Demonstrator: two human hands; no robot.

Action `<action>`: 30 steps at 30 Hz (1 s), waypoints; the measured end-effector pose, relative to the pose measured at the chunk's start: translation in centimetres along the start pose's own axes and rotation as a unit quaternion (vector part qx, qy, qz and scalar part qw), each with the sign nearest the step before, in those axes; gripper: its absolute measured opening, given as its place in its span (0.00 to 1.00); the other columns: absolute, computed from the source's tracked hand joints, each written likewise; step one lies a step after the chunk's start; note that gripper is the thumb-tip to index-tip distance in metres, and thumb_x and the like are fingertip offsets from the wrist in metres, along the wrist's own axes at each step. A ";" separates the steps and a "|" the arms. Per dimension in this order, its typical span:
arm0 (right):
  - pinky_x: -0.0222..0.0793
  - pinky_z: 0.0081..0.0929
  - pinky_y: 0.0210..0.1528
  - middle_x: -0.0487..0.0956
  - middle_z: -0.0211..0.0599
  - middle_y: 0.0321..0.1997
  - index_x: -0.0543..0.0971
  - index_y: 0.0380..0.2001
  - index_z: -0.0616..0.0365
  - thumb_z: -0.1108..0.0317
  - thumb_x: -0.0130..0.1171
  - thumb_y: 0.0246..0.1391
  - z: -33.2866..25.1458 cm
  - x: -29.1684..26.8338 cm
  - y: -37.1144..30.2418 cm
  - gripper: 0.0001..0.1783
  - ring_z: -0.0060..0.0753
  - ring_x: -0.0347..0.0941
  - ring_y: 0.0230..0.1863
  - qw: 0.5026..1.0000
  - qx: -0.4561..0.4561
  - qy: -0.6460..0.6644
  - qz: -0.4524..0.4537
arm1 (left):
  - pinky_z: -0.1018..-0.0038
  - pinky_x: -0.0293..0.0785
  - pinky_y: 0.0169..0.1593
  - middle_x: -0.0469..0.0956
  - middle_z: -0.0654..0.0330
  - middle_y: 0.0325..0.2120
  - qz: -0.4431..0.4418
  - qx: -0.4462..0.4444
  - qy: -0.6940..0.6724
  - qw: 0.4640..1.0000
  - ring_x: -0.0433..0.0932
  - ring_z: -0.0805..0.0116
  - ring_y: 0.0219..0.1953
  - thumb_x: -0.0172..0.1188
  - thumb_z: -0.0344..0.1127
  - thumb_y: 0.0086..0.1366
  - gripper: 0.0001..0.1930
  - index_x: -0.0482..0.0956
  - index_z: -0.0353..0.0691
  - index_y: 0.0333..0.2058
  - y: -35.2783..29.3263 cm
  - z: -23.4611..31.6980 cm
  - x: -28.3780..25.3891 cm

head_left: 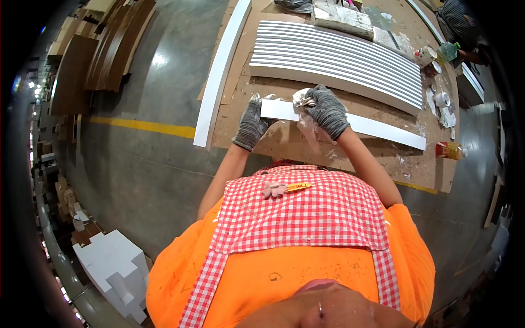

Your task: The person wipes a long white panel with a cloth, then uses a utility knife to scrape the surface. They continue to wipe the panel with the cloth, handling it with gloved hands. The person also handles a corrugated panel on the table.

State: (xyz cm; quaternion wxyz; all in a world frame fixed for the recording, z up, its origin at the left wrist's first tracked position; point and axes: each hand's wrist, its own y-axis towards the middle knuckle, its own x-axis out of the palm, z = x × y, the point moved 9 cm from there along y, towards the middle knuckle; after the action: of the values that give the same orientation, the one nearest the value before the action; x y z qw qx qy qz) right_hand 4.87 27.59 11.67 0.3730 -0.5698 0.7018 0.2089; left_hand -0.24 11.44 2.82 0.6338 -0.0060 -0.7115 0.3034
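A long white board (pixel 383 131) lies across the near side of the worktable, its left end at my left hand (pixel 250 126). That hand wears a grey knit glove and is closed around the end, with whitish stains on its fingertips. In a matching glove, my right hand (pixel 328 113) presses a crumpled white rag (pixel 302 98) against the board's upper face. A thin, pale, filmy piece (pixel 309 131) hangs below the rag; its kind is unclear. The fingers under the board are hidden. Just beyond sits a row of several white boards (pixel 333 65), packed side by side.
Another white board (pixel 219 82) runs along the left edge of the brown worktable (pixel 246 117). Stained white blocks (pixel 344 22) lie at the back. At right are a tape roll (pixel 442 99), a red-and-yellow container (pixel 449 150), open cans (pixel 425 54) and another person's arm (pixel 473 56).
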 end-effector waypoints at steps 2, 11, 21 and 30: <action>0.68 0.37 0.47 0.75 0.44 0.38 0.81 0.36 0.55 0.62 0.67 0.41 -1.0 0.1 -0.4 0.17 0.44 0.72 0.42 0.999 -0.020 -0.032 0.035 | 0.58 0.60 0.63 0.65 0.42 0.55 0.027 0.083 0.206 0.975 0.64 0.52 0.59 0.37 0.51 0.70 0.29 0.62 0.29 0.56 -0.2 1.1 0.3; 0.72 0.31 0.38 0.79 0.39 0.31 0.79 0.35 0.56 0.63 0.69 0.41 6.1 -4.7 -0.9 0.17 0.34 0.75 0.34 0.988 0.018 0.032 0.153 | 0.55 0.71 0.55 0.68 0.39 0.52 -0.002 -0.017 -0.011 1.000 0.70 0.48 0.53 0.40 0.55 0.69 0.31 0.64 0.28 0.53 -0.7 -0.2 1.3; 0.64 0.43 0.53 0.73 0.47 0.44 0.78 0.41 0.52 0.55 0.60 0.45 -2.4 2.4 -2.9 0.20 0.46 0.69 0.49 0.974 -0.169 -0.047 0.146 | 0.59 0.66 0.59 0.67 0.43 0.54 0.042 0.076 0.243 0.966 0.68 0.53 0.56 0.36 0.57 0.69 0.33 0.64 0.30 0.56 -0.9 1.6 -0.2; 0.55 0.43 0.63 0.74 0.35 0.52 0.81 0.38 0.49 0.56 0.59 0.44 -9.8 7.3 -2.8 0.17 0.39 0.70 0.52 0.963 -0.250 0.047 -0.089 | 0.53 0.66 0.57 0.68 0.43 0.53 0.041 -0.002 0.280 0.959 0.70 0.46 0.53 0.33 0.69 0.62 0.44 0.62 0.31 0.58 -1.1 0.9 1.4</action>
State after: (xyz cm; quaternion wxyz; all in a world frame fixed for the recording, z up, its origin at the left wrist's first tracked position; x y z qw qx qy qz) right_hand 4.24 15.15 12.69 0.2021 -0.7141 0.5907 0.3167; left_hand -0.91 10.68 4.52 0.7946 -0.1204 -0.5055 0.3140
